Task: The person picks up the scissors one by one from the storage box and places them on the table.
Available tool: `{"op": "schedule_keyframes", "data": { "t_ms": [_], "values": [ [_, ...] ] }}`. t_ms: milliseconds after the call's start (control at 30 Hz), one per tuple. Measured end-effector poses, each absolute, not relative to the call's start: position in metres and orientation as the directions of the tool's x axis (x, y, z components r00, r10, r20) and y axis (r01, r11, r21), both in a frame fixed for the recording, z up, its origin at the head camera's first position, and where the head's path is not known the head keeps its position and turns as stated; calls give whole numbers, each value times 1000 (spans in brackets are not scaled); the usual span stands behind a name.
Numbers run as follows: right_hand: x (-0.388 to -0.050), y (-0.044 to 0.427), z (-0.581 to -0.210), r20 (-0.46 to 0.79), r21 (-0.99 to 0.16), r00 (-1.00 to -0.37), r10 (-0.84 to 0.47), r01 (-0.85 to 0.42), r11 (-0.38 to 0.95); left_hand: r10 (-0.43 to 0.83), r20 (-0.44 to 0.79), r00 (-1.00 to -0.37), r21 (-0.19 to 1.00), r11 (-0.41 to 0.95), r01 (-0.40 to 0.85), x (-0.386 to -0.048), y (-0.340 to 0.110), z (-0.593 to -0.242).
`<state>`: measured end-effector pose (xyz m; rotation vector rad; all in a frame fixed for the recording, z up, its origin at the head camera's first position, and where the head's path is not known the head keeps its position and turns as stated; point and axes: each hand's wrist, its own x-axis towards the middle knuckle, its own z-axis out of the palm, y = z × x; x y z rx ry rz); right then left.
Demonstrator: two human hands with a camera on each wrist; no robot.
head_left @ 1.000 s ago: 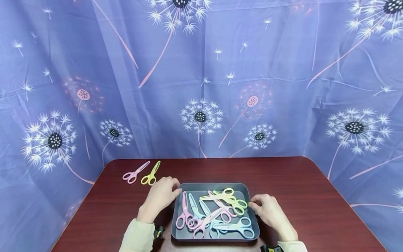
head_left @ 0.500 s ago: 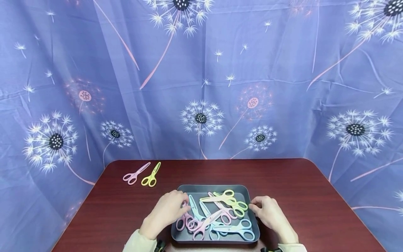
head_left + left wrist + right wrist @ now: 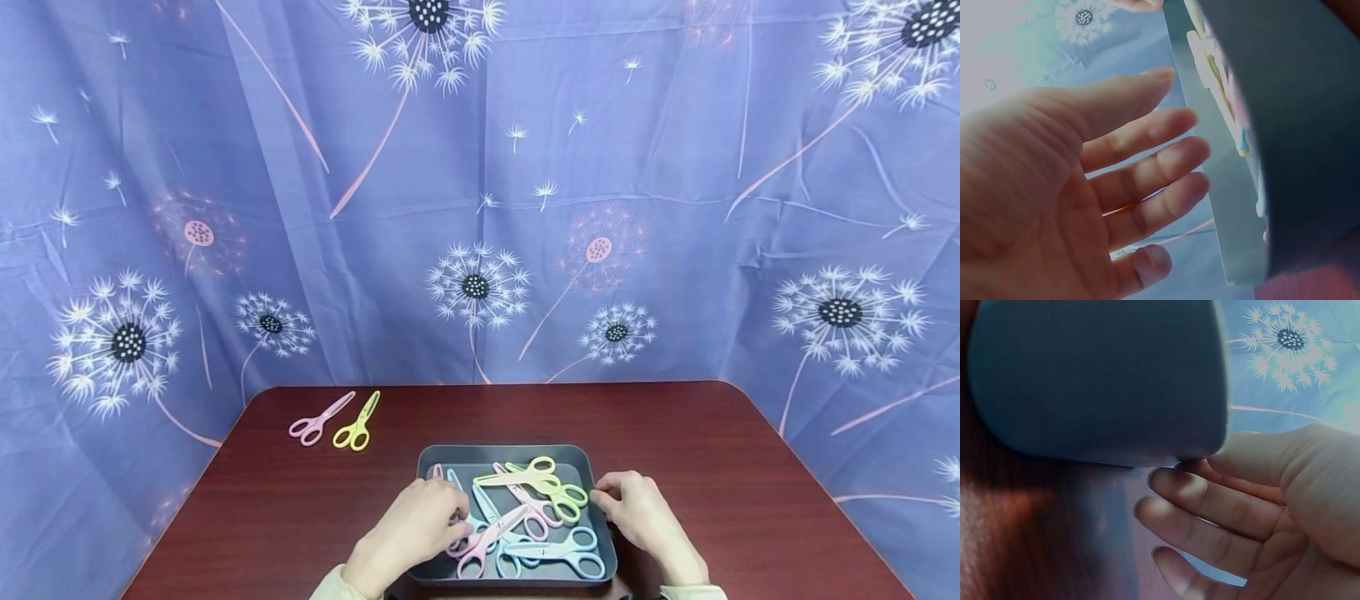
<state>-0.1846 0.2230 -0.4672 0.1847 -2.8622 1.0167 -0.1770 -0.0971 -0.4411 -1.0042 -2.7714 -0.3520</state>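
A dark grey tray (image 3: 501, 454) holds several scissors in a jumble. My left hand (image 3: 416, 521) is over the tray's left part, hiding most of the left pink scissors. The left wrist view shows this hand (image 3: 1085, 162) with relaxed, spread fingers and nothing in them. Near its fingertips lie more pink scissors (image 3: 491, 533). My right hand (image 3: 641, 517) is at the tray's right rim, thumb and forefinger pinching the edge; in the right wrist view its other fingers (image 3: 1172, 519) hang loose beside the wall. Blue scissors (image 3: 555, 550) and yellow scissors (image 3: 536, 473) lie on the tray's right side.
On the dark red table (image 3: 247, 500), towards the back left, pink scissors (image 3: 322, 418) and yellow scissors (image 3: 357, 422) lie side by side, apart from the tray. A blue curtain (image 3: 405, 292) with dandelion prints hangs behind the table.
My left hand has moved from the tray's upper-left corner rightwards and nearer to me, over the scissors. My right hand has stayed at the right rim, and the tray has barely moved.
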Motion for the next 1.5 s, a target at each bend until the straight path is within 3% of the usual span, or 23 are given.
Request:
{"op": "schedule_keyframes", "data": {
  "t_ms": [233,700,1167,1500],
  "values": [
    [-184,225,-469,130,-592,-989,-73,-136,794,648,226,-727,103,726,680,-170,-90,-448],
    [-185,221,-467,122,-625,-990,-76,-136,768,615,207,-761,-49,784,619,-163,-86,-460],
    [-185,221,-467,172,-584,-982,-82,-169,794,598,225,-769,-165,802,575,-160,-78,-467],
    [-183,223,-466,133,-613,-987,-86,-150,776,600,236,-764,-190,800,570,-159,-78,-460]
  ]
}}
